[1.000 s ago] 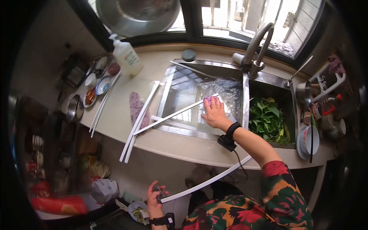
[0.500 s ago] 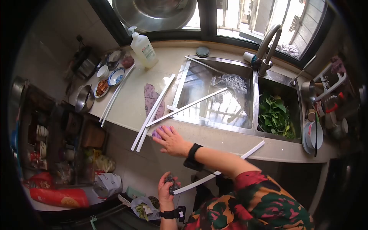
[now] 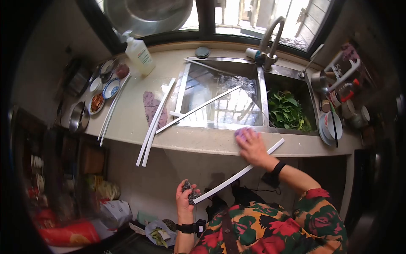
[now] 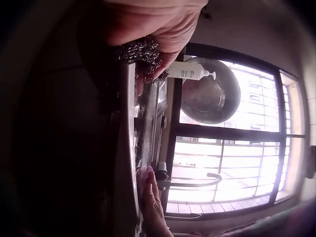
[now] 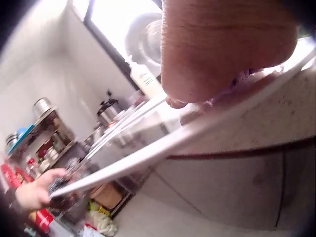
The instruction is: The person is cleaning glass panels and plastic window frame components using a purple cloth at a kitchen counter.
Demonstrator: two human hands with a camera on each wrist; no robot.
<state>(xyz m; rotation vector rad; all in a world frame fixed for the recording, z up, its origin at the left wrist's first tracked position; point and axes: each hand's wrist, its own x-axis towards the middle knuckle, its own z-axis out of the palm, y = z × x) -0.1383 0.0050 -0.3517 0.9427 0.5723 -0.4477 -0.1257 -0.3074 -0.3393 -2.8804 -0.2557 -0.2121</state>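
Steel wool [image 3: 193, 196] is gripped in the curled fingers of your left hand [image 3: 184, 200] in the head view, beside one end of the white strip [image 3: 228, 183] edging a clear panel [image 3: 203, 167] at the counter's front, while your right hand [image 3: 253, 149] lies over a purple cloth [image 3: 242, 134], fingers extended, and leafy greens [image 3: 287, 110] show in the right basin. Your left wrist view brings the steel wool's coils close; the pump bottle [image 4: 185, 71] has green print too small to read. Your right wrist view adds a metal pot [image 5: 43, 105] atop the shelves [image 5: 37, 140].
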